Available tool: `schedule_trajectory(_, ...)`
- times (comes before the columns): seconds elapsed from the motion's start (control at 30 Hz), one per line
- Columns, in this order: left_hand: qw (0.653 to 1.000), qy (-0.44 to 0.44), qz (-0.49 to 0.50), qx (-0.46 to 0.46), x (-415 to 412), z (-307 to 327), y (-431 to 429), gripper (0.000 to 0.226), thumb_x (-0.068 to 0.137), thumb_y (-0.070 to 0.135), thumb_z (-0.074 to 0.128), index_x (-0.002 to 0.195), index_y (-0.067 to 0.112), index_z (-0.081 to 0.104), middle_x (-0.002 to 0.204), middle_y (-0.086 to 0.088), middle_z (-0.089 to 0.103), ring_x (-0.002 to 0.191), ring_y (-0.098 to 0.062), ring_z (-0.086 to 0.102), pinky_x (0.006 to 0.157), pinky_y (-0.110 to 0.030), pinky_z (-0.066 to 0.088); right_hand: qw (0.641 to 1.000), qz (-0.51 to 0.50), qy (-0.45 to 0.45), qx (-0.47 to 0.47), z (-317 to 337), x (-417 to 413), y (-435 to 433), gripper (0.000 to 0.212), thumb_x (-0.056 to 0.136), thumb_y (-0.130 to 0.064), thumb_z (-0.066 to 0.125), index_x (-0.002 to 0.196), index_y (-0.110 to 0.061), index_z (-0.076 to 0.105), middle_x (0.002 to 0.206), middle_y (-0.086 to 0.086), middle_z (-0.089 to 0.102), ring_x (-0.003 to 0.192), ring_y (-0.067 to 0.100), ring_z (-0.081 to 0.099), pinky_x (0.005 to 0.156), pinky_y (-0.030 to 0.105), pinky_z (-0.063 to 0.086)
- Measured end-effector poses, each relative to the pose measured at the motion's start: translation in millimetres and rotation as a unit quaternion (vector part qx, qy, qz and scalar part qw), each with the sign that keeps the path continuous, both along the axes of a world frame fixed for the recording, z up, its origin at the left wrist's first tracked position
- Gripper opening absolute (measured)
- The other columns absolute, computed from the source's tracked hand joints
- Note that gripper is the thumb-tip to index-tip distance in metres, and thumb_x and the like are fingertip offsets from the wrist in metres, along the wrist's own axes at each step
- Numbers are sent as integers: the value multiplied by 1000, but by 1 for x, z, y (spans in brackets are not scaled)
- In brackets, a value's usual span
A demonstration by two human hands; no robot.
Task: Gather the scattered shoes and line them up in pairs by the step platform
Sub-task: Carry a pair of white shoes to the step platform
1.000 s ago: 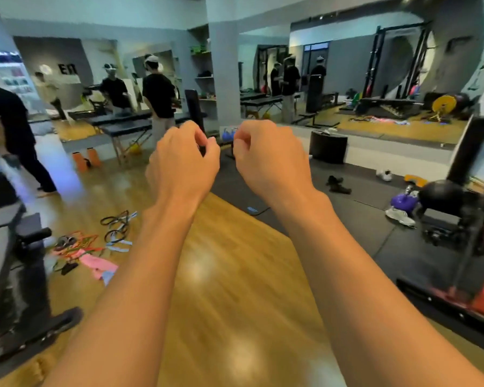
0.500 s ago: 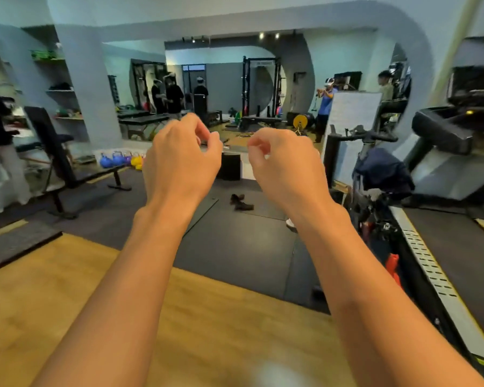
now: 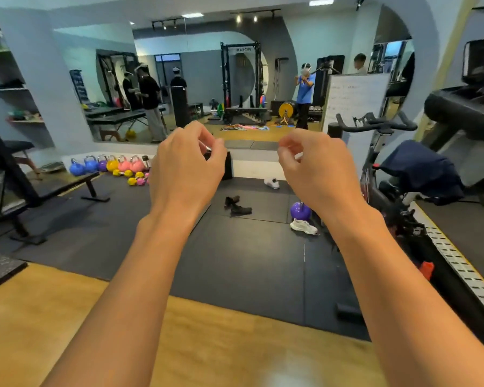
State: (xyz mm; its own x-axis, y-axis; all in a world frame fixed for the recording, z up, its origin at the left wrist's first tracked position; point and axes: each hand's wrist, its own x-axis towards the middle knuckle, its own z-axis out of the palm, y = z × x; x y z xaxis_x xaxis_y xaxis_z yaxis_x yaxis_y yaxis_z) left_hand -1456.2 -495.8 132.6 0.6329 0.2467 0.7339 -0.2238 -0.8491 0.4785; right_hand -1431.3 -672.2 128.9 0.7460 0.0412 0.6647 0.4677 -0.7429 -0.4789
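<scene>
Head view: left hand and right hand raised, fingers loosely curled, holding nothing. Dark shoes and white sneakers lie scattered beyond them on the matte rubber mat.

Floor: wood boards near; black rubber mats beyond.
Far wall: pale, with wide mirror.
Left: weight bench; wall shelves; coloured kettlebells.
Right: exercise bike; treadmill; whiteboard.
Light: ceiling spotlights.
</scene>
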Motion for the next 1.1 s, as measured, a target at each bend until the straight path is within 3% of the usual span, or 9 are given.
schedule_trajectory(0.1, 1000, 19, -5, -6, 72, 0, 25, 17, 92, 38, 53, 87, 22, 60, 86, 5, 62, 81, -15, 59, 68, -35, 50, 1000, 8, 19, 6, -4, 75, 30, 19, 93, -31, 50, 100, -26, 68, 95, -5, 68, 87, 21, 63, 78, 42, 52)
schedule_trajectory(0.3, 999, 33, -34, 7, 210, -1, 71, 18, 91, 36, 54, 88, 20, 61, 86, 4, 63, 81, -17, 60, 72, -39, 52, 999, 2, 37, -12, -8, 207, 83, 20, 94, -31, 50, 101, -26, 67, 95, -6, 69, 86, 18, 62, 78, 42, 53)
schedule_trajectory(0.5, 996, 31, -81, -8, 362, -19, 111, 17, 91, 37, 54, 89, 21, 61, 86, 4, 63, 82, -16, 60, 72, -38, 52, 999, -42, 22, -22, -22, 341, 112, 17, 92, -30, 54, 97, -27, 69, 90, -8, 69, 79, 14, 61, 69, 28, 43)
schedule_trajectory(0.67, 987, 59, -147, 0, 483, -25, 132, 17, 90, 40, 54, 89, 24, 59, 88, 5, 64, 81, -16, 59, 68, -33, 48, 994, -95, 55, -30, -20, 438, 133, 15, 91, -29, 54, 96, -29, 68, 91, -8, 69, 82, 14, 62, 76, 34, 52)
schedule_trajectory(1.1, 960, 91, -265, 10, 789, -56, 98, 17, 88, 39, 52, 87, 24, 60, 88, 4, 63, 79, -18, 61, 69, -35, 47, 973, -207, 91, -39, -46, 709, 118, 18, 90, -32, 51, 96, -30, 67, 92, -8, 69, 83, 18, 63, 78, 39, 52)
